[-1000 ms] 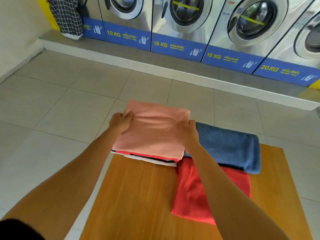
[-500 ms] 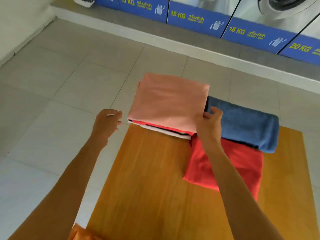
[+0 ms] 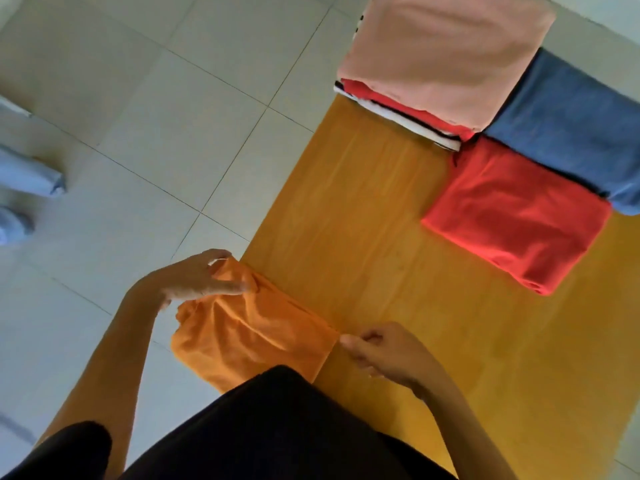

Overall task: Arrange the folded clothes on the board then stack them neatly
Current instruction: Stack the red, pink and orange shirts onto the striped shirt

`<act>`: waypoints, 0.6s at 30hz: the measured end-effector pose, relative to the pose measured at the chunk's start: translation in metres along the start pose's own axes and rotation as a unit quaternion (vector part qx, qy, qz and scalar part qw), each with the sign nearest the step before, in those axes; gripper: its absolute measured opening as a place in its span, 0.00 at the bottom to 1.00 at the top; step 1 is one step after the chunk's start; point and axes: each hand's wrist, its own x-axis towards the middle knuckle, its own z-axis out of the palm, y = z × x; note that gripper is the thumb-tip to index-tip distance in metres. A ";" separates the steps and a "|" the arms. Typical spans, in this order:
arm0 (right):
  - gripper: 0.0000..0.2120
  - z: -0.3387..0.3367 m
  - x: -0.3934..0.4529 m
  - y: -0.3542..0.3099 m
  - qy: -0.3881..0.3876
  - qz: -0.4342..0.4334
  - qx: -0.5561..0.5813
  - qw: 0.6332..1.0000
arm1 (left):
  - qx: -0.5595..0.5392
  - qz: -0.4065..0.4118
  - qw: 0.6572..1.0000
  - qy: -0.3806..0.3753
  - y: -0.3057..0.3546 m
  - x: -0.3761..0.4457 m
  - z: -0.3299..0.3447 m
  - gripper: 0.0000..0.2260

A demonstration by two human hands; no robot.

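An orange cloth point(image 3: 249, 337) is lying crumpled and loosely bunched at the near left corner of the wooden board point(image 3: 363, 244), partly hanging off the board's left edge over the floor tiles point(image 3: 145, 140). Its fabric is looking thin and soft, with deep wrinkles running across it. The left hand point(image 3: 194, 277) is closing its grip on the cloth's far left corner, fingers curled over the bunched edge. The right hand point(image 3: 384, 351) is pinching the cloth's right corner between thumb and fingers, its grip clamped tight on that tip. At the board's far end a pink folded cloth point(image 3: 446, 53) is sitting flat on top of a stack point(image 3: 401, 114) showing red, black and white layers at its edge. A blue towel point(image 3: 568, 129), thicker and fuzzy, is lying just beside that stack on the right, and a red folded cloth point(image 3: 516, 213), smooth and roughly square, is lying on the board nearer than the towel, touching it. The board is showing a smooth, warm grain. A black garment point(image 3: 277, 427) worn by the person is filling the nearest edge.
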 end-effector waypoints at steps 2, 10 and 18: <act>0.29 0.028 0.003 -0.004 -0.010 -0.024 -0.052 0.998 | 0.060 -0.011 0.997 0.047 0.000 -0.002 0.007 0.38; 0.13 0.047 0.028 -0.013 0.174 -0.132 -0.034 0.975 | 0.015 0.074 0.961 0.264 0.046 -0.004 0.024 0.19; 0.12 -0.018 0.044 -0.012 0.381 -0.118 0.219 0.890 | 0.041 0.108 0.972 0.203 0.097 0.010 0.021 0.34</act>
